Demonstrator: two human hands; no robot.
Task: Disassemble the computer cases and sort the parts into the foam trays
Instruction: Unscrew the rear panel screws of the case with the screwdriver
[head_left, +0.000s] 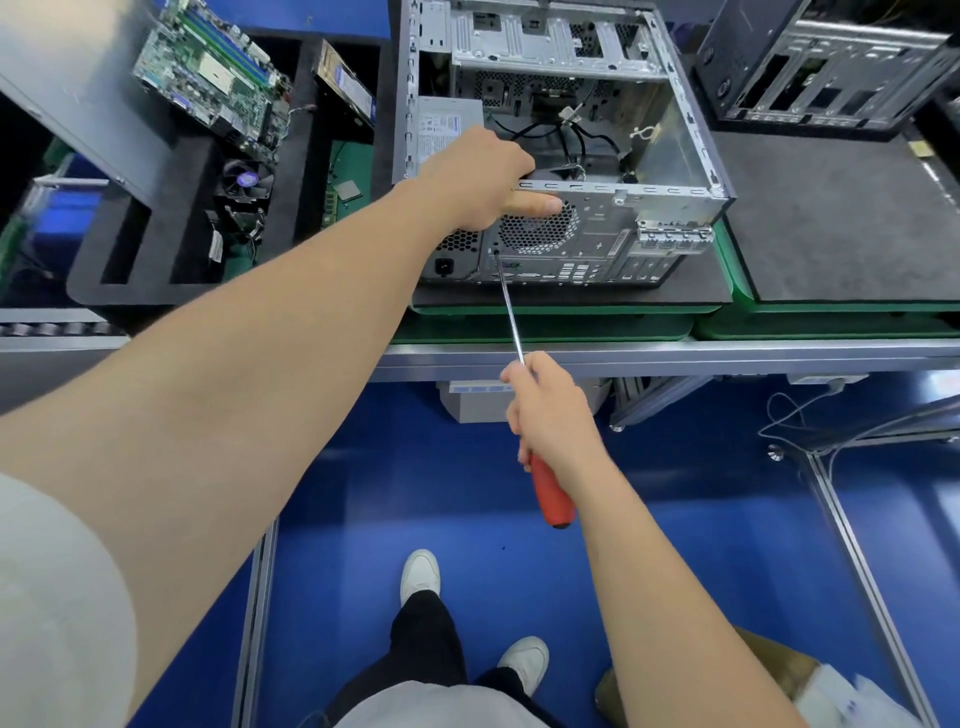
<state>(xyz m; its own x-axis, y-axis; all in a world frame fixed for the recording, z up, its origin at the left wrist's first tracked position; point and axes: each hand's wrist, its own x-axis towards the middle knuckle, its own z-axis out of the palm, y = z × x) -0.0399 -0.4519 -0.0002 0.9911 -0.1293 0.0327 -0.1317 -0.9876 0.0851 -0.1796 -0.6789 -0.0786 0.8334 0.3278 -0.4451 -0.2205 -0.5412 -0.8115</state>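
Unscrewing the case (597, 244) back
Bracing its rim with left hand (478, 176) curled over, right hand (550, 415) wrapped round screwdriver (553, 493) handle

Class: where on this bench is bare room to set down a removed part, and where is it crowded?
Bare: the grey mat right of the open case; the foam tray's near slots. Crowded: its far slots, with board and fan.

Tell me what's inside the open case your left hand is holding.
Inside the open case: a grey power supply at the left, loose black cables in the middle, and a metal drive cage at the far end. The left hand hides the near-left corner.
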